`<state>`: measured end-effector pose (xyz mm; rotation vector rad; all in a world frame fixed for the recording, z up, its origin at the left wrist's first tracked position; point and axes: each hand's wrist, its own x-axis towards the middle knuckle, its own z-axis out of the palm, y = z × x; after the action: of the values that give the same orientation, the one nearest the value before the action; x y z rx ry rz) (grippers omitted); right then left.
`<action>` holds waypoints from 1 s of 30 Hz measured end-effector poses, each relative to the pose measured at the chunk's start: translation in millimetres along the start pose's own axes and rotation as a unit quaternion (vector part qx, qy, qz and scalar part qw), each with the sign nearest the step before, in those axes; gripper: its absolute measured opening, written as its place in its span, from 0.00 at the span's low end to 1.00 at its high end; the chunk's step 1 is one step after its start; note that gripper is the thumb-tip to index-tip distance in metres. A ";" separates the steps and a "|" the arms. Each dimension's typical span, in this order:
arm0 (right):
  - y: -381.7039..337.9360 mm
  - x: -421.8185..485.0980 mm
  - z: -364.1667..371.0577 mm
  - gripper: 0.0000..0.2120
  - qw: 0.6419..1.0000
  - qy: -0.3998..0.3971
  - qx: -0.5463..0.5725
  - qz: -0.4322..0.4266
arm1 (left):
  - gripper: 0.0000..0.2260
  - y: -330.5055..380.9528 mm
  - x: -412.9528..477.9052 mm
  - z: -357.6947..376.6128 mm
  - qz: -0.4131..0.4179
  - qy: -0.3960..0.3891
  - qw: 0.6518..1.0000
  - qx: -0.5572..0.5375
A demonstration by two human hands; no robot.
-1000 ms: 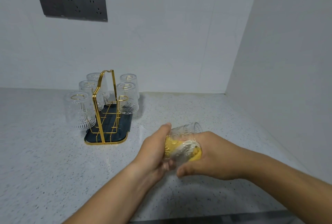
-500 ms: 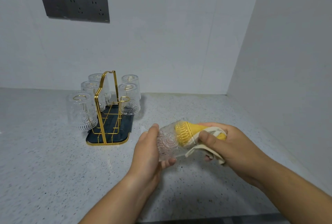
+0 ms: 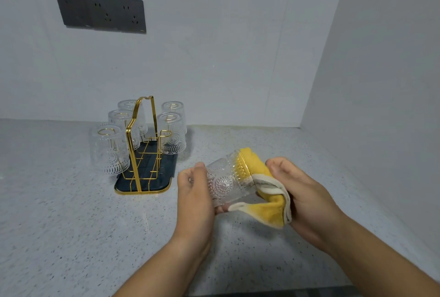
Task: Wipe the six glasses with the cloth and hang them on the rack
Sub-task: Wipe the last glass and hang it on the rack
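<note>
Wiping: sixth glass (image 3: 225, 183) lies on its side above the countertop (image 3: 59, 225), mouth toward the right, between both hands.
Left hand (image 3: 194, 192): fingers curled round the base end, steadying it (my reading).
Right hand (image 3: 302, 192): clenched on the yellow cloth (image 3: 269, 208), part pushed into the mouth to reach inside.
Rack (image 3: 140, 144): gold wire, apart to the left; five glasses (image 3: 108, 149) hang inverted to drain.
Free peg (image 3: 166, 133): near right side, judged the destination.
Wall: socket panel (image 3: 101, 12).

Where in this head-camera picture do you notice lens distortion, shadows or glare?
Head view: the wide lens skews the socket plate and leans the wall corner; lighting is soft; faint shadows on the countertop beside the rack; the held glass and cloth look sharp, without harsh glare.
</note>
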<state>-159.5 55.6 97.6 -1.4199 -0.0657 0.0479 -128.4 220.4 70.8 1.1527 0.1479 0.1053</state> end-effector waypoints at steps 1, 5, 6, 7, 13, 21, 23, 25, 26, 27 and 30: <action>-1.9 1.7 0.2 0.09 1.000 -0.008 0.010 0.007 | 0.12 -0.2 0.4 -0.1 0.009 0.005 1.000 0.007; -6.0 8.7 -1.4 0.09 0.999 -0.030 0.017 0.014 | 0.10 -5.1 1.9 -1.5 0.029 0.008 0.999 0.026; -5.8 9.8 -2.7 0.11 0.999 -0.034 0.017 0.016 | 0.10 -5.4 1.9 -2.1 0.036 0.005 0.999 0.031; -5.8 10.2 -3.8 0.15 0.999 -0.041 0.021 0.021 | 0.09 -5.4 2.1 -2.7 0.044 0.002 0.998 0.036; -5.8 5.4 -1.0 0.18 0.985 -0.056 -0.158 -0.045 | 0.10 -6.6 3.2 -3.0 0.055 -0.004 0.997 0.050; -5.7 -1.3 -10.7 0.26 0.956 -0.222 -0.189 -0.038 | 0.12 0.7 12.3 -8.2 -0.036 -0.020 0.999 0.001; -9.5 0.4 -10.8 0.28 0.949 -0.214 -0.226 -0.053 | 0.13 0.5 13.9 -8.1 -0.064 -0.032 0.997 -0.014; -8.3 2.5 -5.9 0.26 0.957 -0.148 -0.239 -0.071 | 0.16 -1.5 13.4 -5.1 -0.078 -0.043 0.996 -0.028; -6.6 3.7 -4.1 0.24 0.960 -0.116 -0.240 -0.080 | 0.16 -2.9 12.9 -3.5 -0.079 -0.049 0.995 -0.036; -4.9 4.1 -2.4 0.22 0.962 -0.088 -0.242 -0.090 | 0.15 -4.5 12.5 -2.6 -0.077 -0.055 0.995 -0.044; -1.8 4.1 0.7 0.18 0.961 -0.040 -0.247 -0.115 | 0.12 -8.4 10.7 -3.8 -0.041 -0.081 0.995 -0.038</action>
<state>-155.5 56.2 99.5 -1.8997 -0.3271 -0.1113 -118.5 222.2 60.9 1.0734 0.0476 -0.0548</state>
